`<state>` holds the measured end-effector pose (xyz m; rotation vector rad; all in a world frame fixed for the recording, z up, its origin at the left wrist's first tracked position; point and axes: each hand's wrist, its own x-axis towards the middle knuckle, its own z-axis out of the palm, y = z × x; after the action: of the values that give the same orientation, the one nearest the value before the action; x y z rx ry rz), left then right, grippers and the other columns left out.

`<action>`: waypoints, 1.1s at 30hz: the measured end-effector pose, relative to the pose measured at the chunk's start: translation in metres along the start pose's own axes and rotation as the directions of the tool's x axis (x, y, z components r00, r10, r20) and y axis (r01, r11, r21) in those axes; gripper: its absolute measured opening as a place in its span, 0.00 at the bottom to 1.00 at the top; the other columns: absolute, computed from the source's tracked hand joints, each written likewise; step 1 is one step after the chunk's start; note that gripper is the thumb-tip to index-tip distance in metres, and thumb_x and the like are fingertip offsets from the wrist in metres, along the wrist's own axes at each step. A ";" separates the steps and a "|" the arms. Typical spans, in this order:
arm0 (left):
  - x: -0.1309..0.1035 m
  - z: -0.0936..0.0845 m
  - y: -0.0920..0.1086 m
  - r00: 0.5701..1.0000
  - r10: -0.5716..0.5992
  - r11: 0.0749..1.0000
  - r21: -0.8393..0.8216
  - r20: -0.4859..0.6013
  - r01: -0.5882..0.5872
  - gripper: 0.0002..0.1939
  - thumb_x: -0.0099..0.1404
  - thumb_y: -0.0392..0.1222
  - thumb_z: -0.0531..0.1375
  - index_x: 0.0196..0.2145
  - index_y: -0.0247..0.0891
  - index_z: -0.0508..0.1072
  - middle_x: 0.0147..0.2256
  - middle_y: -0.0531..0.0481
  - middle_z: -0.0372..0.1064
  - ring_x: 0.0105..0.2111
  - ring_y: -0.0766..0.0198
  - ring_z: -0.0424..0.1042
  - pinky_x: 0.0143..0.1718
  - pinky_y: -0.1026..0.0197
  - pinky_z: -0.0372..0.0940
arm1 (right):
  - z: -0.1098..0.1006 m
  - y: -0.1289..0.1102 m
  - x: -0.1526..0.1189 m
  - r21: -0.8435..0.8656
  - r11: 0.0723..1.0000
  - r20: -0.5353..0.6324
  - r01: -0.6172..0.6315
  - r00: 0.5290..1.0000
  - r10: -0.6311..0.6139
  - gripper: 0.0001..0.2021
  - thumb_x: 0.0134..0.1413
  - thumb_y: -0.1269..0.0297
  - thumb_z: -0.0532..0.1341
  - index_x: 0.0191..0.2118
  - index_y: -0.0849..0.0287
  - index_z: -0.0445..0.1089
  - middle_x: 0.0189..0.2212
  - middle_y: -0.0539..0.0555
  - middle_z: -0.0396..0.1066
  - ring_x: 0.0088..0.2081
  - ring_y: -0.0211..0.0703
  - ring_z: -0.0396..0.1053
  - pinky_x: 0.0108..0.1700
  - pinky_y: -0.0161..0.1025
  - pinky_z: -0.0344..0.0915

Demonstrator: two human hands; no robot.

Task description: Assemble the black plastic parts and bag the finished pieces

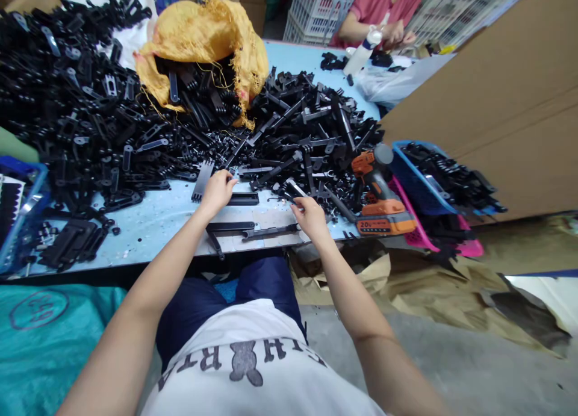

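Left hand (218,191) and right hand (312,218) were apart, grips unclear, and black parts (311,142) just beyond seemingly wanted light fingertips.

Two bare, slender forearms reach forward and slant inward. The left forearm (167,274) ends in a bare left hand (217,192), back upward, fingers bent toward the thumb. The right forearm (345,286) leads to a bare right hand (312,218), slightly lower in view, fingers curled, thumb near forefinger.
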<state>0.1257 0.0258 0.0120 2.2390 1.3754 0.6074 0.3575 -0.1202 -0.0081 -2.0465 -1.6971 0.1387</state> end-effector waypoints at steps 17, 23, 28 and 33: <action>-0.118 -0.050 -0.033 0.989 0.007 0.977 0.208 0.149 -0.038 0.10 0.65 0.37 0.51 0.40 0.34 0.70 0.37 0.42 0.70 0.38 0.56 0.71 0.40 0.57 0.64 | 0.013 -0.032 0.031 -0.058 0.989 0.200 0.133 0.973 -0.119 0.10 0.58 0.66 0.54 0.44 0.63 0.66 0.39 0.60 0.67 0.38 0.45 0.66 0.39 0.39 0.62; -0.106 -0.054 -0.016 0.936 0.025 0.927 0.343 0.350 -0.153 0.09 0.65 0.34 0.51 0.37 0.34 0.70 0.37 0.42 0.69 0.38 0.57 0.71 0.39 0.59 0.64 | -0.002 -0.059 0.023 0.322 0.926 0.211 0.198 0.938 -0.274 0.09 0.54 0.60 0.59 0.34 0.60 0.71 0.31 0.53 0.70 0.31 0.38 0.67 0.36 0.36 0.64; -0.109 -0.048 -0.009 0.961 0.056 0.910 0.383 0.272 -0.161 0.09 0.65 0.37 0.52 0.39 0.34 0.70 0.39 0.40 0.68 0.42 0.53 0.69 0.42 0.54 0.61 | -0.009 -0.085 0.018 0.243 0.918 0.382 0.315 0.838 -0.389 0.04 0.53 0.69 0.60 0.31 0.62 0.72 0.30 0.54 0.71 0.31 0.37 0.67 0.35 0.33 0.62; -0.113 -0.011 0.014 0.890 0.368 0.858 0.272 0.270 -0.437 0.21 0.63 0.46 0.56 0.51 0.34 0.63 0.47 0.37 0.65 0.49 0.49 0.62 0.49 0.47 0.54 | -0.021 -0.106 0.018 0.053 0.858 0.557 0.510 0.698 -0.449 0.07 0.55 0.75 0.56 0.32 0.63 0.71 0.31 0.55 0.69 0.31 0.38 0.67 0.33 0.32 0.58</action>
<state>0.0834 -0.0801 0.0130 2.8039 0.9537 0.2689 0.2737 -0.0962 0.0585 -1.6303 -2.6021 0.5197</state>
